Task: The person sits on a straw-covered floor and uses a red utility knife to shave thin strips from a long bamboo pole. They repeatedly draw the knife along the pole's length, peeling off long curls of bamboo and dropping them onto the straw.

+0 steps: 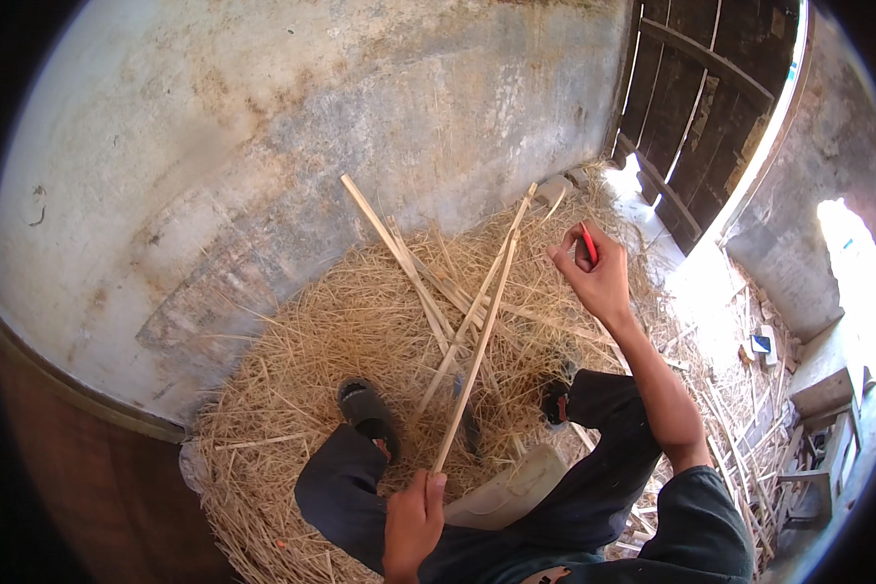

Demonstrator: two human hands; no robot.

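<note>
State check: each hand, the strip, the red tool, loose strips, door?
left hand: closed on the near end of the bamboo strip
bamboo strip: held, slanting up and away over the straw
right hand: raised, pinching a red tool
red tool: gripped in fingers, clear of the strip
loose strips: lying crossed on the straw
wooden door: ajar, daylight at its edge

— What colour is the strip [477,355] in the left hand [414,521]?
— Pale tan, like the golden straw [302,370] beneath it.
— And in the right hand [599,277]?
— A red tool [588,243] (bright), above dark grey trousers [594,467] and black sandals [365,409].
</note>
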